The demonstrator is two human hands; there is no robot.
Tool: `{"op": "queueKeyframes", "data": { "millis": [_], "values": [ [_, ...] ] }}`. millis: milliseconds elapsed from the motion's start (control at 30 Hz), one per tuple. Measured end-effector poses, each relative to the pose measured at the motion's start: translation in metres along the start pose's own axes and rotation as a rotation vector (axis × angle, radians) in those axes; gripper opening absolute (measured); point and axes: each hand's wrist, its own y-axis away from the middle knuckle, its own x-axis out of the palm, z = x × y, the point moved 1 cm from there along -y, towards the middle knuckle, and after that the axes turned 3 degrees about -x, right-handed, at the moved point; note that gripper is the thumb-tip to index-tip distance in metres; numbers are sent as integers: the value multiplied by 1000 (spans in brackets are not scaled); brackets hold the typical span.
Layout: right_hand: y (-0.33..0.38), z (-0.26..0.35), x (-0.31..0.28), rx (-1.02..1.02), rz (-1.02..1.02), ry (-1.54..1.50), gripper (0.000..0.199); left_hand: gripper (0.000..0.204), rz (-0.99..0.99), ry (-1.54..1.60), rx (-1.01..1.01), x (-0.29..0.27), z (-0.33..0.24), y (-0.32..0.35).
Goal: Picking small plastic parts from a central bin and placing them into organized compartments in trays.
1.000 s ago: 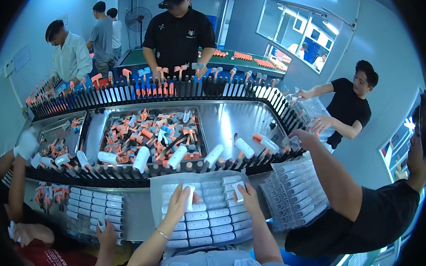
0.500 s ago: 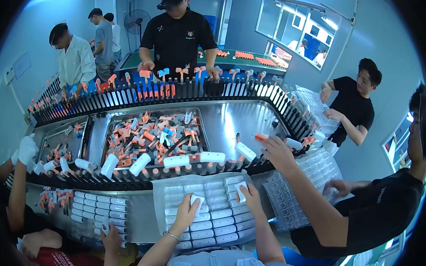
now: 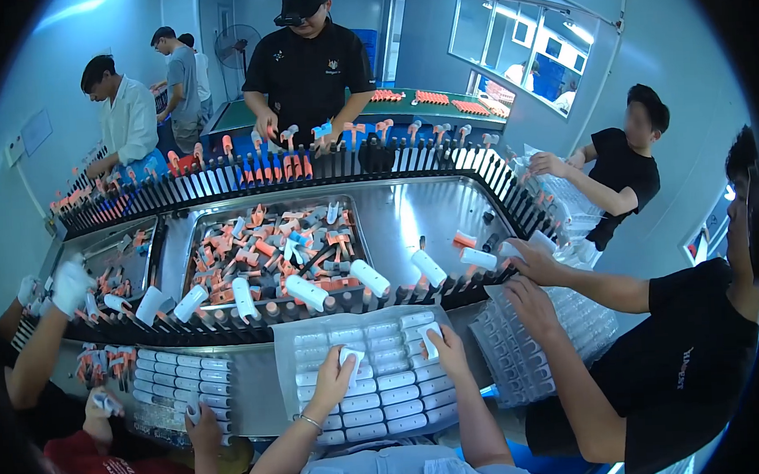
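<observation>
My left hand (image 3: 335, 381) is closed on a small white piece (image 3: 351, 360), thumb on top, over the left part of a clear plastic tray (image 3: 289, 359). Over the tray's upper right, my right hand (image 3: 449, 358) grips another small white piece (image 3: 436, 340), with a bit of orange by its fingers. Whether the two pieces are cloths or plastic shells, I cannot tell. Glossy white curved covers (image 3: 404, 408) lie in rows in the tray beneath both hands.
A looped rack (image 3: 315, 304) of black pegs carries white covers and orange parts around a steel table (image 3: 396, 228) with a heap of orange and grey pieces (image 3: 266, 246). Clear trays (image 3: 536, 340) are stacked at right. Co-workers' hands (image 3: 531, 302) reach in from both sides.
The white covers on the near rack have shifted right. The co-worker on my right now has both hands at the rack's edge; a gloved hand at left has moved right. My hands have barely moved.
</observation>
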Motion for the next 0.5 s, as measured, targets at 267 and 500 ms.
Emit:
{"op": "queueKeyframes", "data": {
  "millis": [267, 500],
  "values": [
    [2, 2, -7, -12, -18, 22, 22, 33, 4, -5, 26, 6, 1, 0],
    [58, 108, 12, -315, 250, -414, 30, 37, -115, -137, 22, -2, 7, 11]
  ]
}}
